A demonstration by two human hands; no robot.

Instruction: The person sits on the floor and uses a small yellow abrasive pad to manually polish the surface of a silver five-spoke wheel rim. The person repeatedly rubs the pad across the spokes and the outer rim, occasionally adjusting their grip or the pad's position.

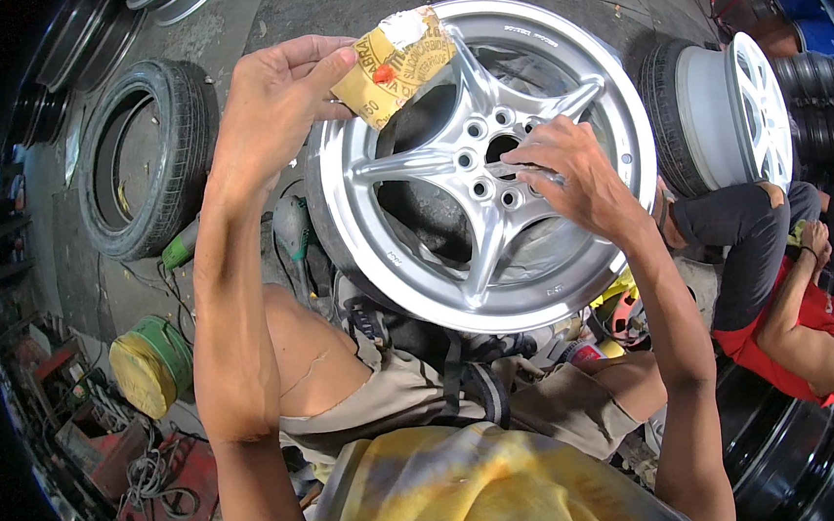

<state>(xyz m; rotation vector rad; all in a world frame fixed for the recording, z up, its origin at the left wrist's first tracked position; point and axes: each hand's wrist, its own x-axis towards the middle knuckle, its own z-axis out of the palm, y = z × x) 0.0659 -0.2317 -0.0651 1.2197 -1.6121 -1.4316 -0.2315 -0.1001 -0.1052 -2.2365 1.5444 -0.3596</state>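
A silver alloy wheel rim (410, 165) with star-shaped spokes lies face up in front of my knees. Over its upper left edge, my left hand (272, 100) pinches a yellow-brown piece of sandpaper (393, 81), printed back facing up, with a white torn patch and an orange spot. My right hand (582, 174) is above the rim's hub, fingers closed on a thin grey flat piece (535, 171); its exact kind is unclear. The fingers partly cover the centre hole and some bolt holes.
A loose tyre (98, 192) lies on the left, near a corded power tool (292, 229) and a green-and-yellow bucket (144, 375). To the right are a white rim (762, 106), another tyre (666, 123) and a seated person in a red shirt (800, 338).
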